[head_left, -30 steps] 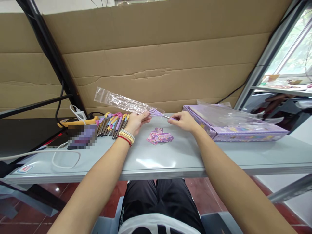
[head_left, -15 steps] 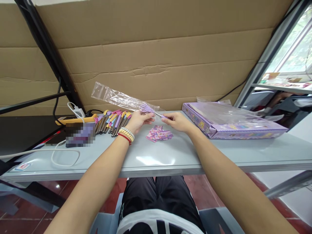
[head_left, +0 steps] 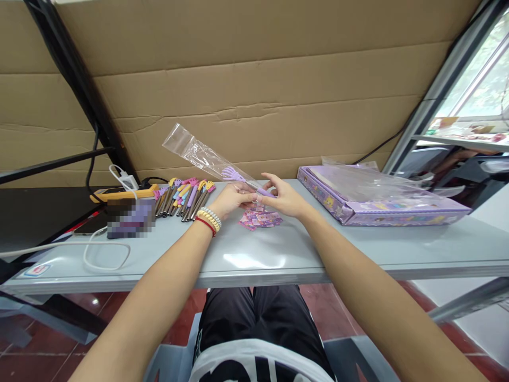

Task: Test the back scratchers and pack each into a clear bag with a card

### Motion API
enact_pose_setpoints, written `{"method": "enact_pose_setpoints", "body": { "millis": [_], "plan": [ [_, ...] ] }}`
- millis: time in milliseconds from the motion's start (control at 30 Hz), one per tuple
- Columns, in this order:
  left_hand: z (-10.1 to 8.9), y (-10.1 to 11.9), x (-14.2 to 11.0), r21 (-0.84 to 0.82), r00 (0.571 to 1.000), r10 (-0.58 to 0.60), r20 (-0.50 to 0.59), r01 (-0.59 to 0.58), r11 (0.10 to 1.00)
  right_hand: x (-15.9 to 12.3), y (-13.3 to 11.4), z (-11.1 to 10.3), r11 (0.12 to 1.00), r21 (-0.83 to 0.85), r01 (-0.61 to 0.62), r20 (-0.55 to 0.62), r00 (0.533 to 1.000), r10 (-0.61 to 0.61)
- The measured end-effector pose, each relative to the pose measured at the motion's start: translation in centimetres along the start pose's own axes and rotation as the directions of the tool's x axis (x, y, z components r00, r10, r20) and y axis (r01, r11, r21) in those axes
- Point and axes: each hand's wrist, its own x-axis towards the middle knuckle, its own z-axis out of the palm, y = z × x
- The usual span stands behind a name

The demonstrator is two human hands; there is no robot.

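— Hands first: what do they grip?
— Left hand [head_left: 233,197] pinches the clear sleeve [head_left: 202,155] at its mouth; right hand [head_left: 283,198] pinches the purple hand-shaped wand [head_left: 242,180] by its handle.
— Where's the wand?
— Head inside the sleeve, raised above the pink cards [head_left: 260,218] on the grey table [head_left: 358,249].

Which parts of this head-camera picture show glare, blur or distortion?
Head view: glare patch on the grey table; a mosaic-blurred block left of the left hand; window overexposed; wide-angle lens bends the table edge and stretches the forearms.
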Motion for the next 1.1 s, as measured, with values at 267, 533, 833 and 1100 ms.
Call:
{"method": "enact_pose_setpoints", "body": {
  "millis": [267, 533, 833, 1100],
  "plan": [
    [0.3, 0.0, 0.1, -0.13, 0.995, 0.039, -0.087, -0.05, 0.99, 0.2, 0.0, 0.6, 0.997, 0.073, 0.006, -0.02, 1.0, -0.004],
    [-0.6, 0.8, 0.3, -0.291, 0.954, 0.017, -0.3, -0.109, 0.95, 0.1, -0.6, -0.9, 0.941, 0.307, -0.145, 0.095, 0.988, 0.121],
    [-1.6, 0.9, 0.3, -0.391, 0.956, 0.009, -0.293, -0.128, 0.912, -0.3, -0.8, -2.6, 0.797, 0.58, -0.169, 0.149, 0.984, 0.1],
    [-1.1, 0.9, -0.1, -0.341, 0.993, 0.018, -0.118, -0.058, 0.938, -0.1, -0.6, -1.8, 0.895, 0.422, -0.144, 0.134, 0.986, 0.095]
  ]
}}
